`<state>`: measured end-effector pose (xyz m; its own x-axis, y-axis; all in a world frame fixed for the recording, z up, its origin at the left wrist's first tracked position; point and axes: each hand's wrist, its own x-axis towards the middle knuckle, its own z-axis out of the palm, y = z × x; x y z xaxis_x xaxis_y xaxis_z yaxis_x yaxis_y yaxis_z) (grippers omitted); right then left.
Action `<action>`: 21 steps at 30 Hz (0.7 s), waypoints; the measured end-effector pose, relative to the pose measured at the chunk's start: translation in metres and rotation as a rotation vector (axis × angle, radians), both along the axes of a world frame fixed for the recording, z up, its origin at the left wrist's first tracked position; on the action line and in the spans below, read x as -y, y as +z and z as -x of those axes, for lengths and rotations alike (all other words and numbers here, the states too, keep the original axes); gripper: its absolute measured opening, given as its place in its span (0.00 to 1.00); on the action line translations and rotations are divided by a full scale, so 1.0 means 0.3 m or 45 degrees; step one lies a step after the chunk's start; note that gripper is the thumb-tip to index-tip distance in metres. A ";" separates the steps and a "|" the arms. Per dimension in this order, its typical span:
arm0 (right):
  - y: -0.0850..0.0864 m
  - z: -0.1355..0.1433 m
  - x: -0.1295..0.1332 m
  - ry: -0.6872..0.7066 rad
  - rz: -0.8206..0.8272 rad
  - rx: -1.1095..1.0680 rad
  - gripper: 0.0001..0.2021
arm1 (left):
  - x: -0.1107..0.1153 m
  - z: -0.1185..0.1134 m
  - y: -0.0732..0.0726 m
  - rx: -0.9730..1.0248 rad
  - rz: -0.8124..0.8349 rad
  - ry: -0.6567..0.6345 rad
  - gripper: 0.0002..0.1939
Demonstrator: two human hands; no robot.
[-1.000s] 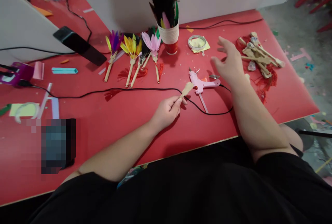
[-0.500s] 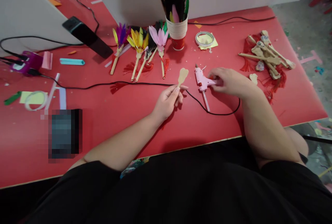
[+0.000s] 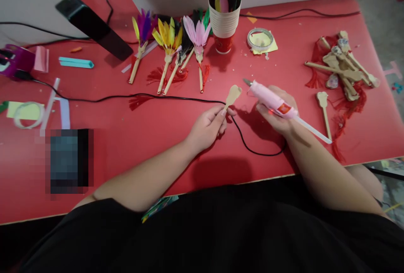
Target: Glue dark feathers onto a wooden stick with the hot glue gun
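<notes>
Between thumb and fingers, my left hand (image 3: 208, 127) pinches a small wooden paddle (image 3: 233, 95) with its wide, notched end pointing up and right. My right hand (image 3: 277, 111) is wrapped round a pink hot glue gun (image 3: 271, 99), lifted off the table. The gun's metal nozzle points left, just right of the paddle's wide end and apart from it. A clear glue stick (image 3: 312, 129) sticks out of the gun's back over my wrist. Its black cord (image 3: 243, 136) loops on the table between my hands.
Feather-topped wooden sticks (image 3: 167, 60) lie at the back, beside stacked paper cups (image 3: 224, 22) holding feathers. At right are a pile of wooden paddles (image 3: 344, 68) with red tassels and a single paddle (image 3: 324, 111). A tape roll (image 3: 259, 40) and a black stand (image 3: 94, 26) lie behind.
My right hand has lifted the glue gun from the table and turned its nozzle left towards the paddle. The paddle in my left hand has tilted a little to the right.
</notes>
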<state>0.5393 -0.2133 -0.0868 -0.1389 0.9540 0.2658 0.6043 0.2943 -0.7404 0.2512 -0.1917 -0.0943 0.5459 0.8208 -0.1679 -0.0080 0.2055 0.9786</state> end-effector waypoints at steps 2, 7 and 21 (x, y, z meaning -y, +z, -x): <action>-0.007 0.011 -0.006 0.145 -0.099 -0.023 0.16 | 0.003 0.003 0.005 -0.017 0.001 -0.020 0.29; -0.001 0.001 0.002 0.243 -0.087 0.088 0.11 | 0.014 0.012 0.003 -0.014 -0.018 -0.025 0.29; 0.087 -0.003 0.028 0.159 0.314 0.642 0.09 | 0.021 0.006 0.008 -0.089 -0.191 -0.008 0.24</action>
